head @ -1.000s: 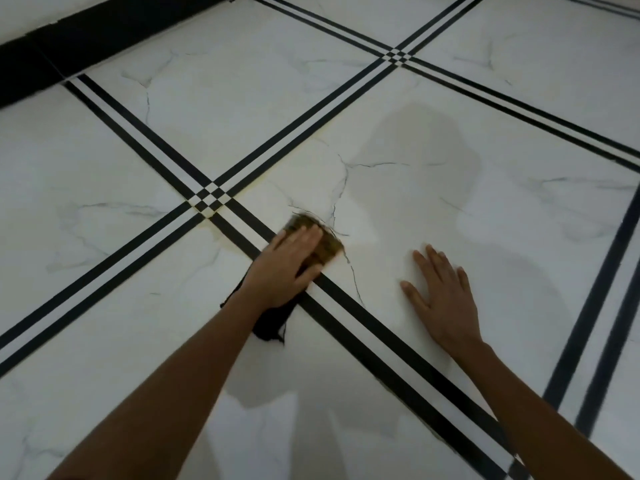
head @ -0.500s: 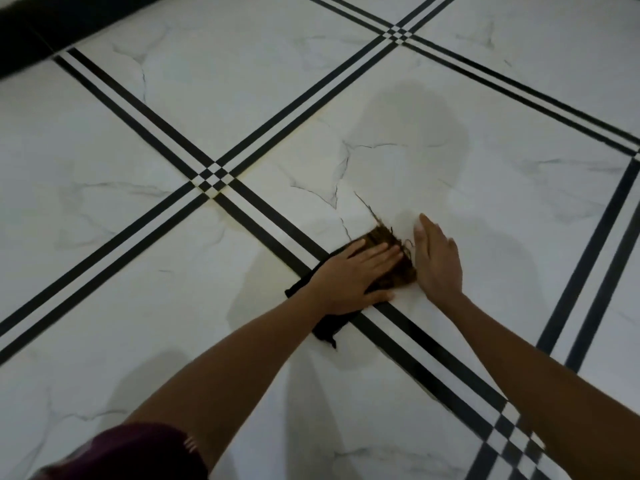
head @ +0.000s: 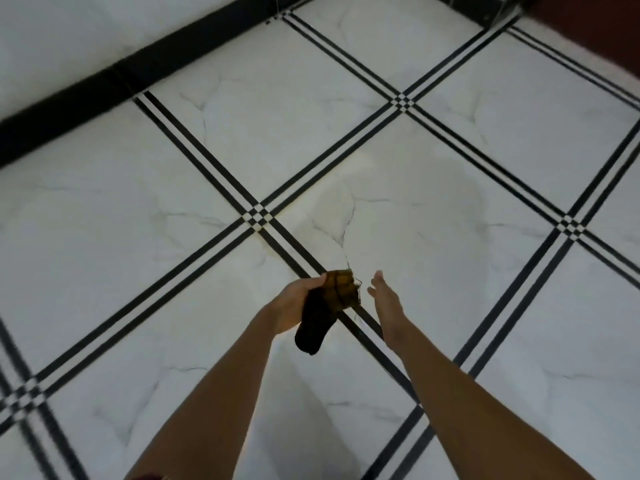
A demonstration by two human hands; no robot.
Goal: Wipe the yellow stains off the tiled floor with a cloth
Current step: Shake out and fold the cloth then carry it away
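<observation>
My left hand (head: 294, 301) holds a dark cloth (head: 323, 313) off the floor, its upper end stained yellow-brown and its lower end hanging down. My right hand (head: 386, 299) is open just right of the cloth, fingers apart, not touching it. The white marble-look tiled floor (head: 433, 209) has black double lines. A faint yellowish smear (head: 332, 216) shows on the tile ahead of the hands, near the line crossing (head: 258, 216), with a thin yellow trace along the lines beside it.
A black skirting strip (head: 138, 71) runs along the white wall at the upper left. A dark reddish-brown object (head: 595, 22) fills the top right corner. Tiled floor spreads on every side.
The left hand has lifted the cloth off the floor and holds it bunched. The right hand has come off the tile. The view has risen and pulled back.
</observation>
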